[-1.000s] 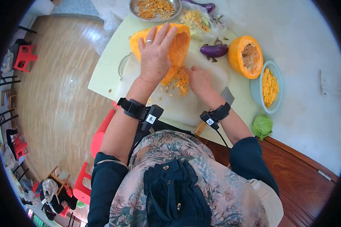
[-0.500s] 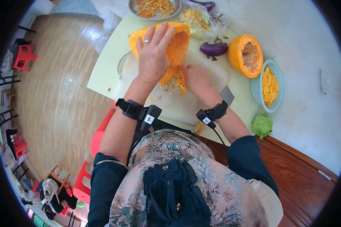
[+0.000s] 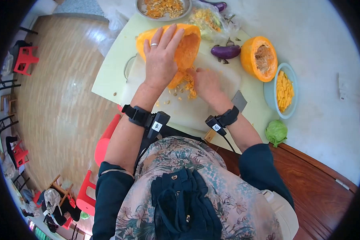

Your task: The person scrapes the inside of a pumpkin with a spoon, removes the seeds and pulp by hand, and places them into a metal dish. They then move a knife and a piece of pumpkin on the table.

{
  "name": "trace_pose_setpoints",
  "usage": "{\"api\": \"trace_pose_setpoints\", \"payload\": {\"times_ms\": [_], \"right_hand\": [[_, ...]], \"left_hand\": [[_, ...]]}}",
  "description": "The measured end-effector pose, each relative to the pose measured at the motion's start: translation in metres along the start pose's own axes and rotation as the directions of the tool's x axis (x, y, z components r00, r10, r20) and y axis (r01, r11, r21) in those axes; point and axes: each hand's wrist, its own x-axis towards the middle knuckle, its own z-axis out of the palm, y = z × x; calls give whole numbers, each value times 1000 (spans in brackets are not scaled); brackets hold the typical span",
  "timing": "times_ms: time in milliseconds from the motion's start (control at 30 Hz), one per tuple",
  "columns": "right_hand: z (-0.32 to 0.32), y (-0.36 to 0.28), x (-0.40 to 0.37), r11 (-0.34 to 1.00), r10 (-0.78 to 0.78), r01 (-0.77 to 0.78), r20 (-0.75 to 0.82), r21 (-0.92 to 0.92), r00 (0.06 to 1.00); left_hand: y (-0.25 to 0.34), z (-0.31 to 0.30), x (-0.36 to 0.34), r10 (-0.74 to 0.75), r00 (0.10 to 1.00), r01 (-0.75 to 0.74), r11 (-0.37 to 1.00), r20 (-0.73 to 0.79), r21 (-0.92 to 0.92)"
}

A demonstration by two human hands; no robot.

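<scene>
My left hand (image 3: 161, 60) lies over the outside of a large hollow pumpkin piece (image 3: 189, 46), fingers wrapped on its upper rim, holding it tilted on the white cutting board (image 3: 144, 90). At the pumpkin's lower opening is my right hand (image 3: 206, 85), fingers curled in; what they hold, if anything, is hidden. Orange pulp (image 3: 191, 89) and loose seeds lie on the board below the pumpkin. Beside my right wrist rests a cleaver (image 3: 239, 101), partly under the forearm.
Behind the board are a metal plate (image 3: 176, 15) of pulp and seeds, a plastic bag (image 3: 212, 24) and an eggplant (image 3: 227, 51). To the right stand a pumpkin half (image 3: 250, 60), a bowl (image 3: 271, 96) of pumpkin strips and a green lettuce (image 3: 276, 133).
My right hand has shifted very slightly left at the pumpkin's opening. My left hand and the pumpkin look almost the same as before.
</scene>
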Motion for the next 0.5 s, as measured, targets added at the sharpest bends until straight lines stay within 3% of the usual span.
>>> {"api": "trace_pose_setpoints", "payload": {"times_ms": [67,100,167,300,500], "right_hand": [[6,4,5,999,47,-43,-158,32,986],[-2,12,11,999,45,-41,-155,33,987],[-23,29,24,998,70,-68,-359,18,931],[-11,28,24,991,93,-110,-206,-72,974],[-6,-6,-3,1000,7,-8,-46,-17,999]], "left_hand": [[-2,-1,-1,-4,1000,4,1000,-1,9],[-1,-1,-1,0,1000,-1,1000,-7,-7],[0,-2,-4,-2,1000,2,1000,-9,-20],[4,-4,-2,-14,1000,14,1000,-3,23],[0,-2,-3,-7,1000,7,1000,-18,-7]]}}
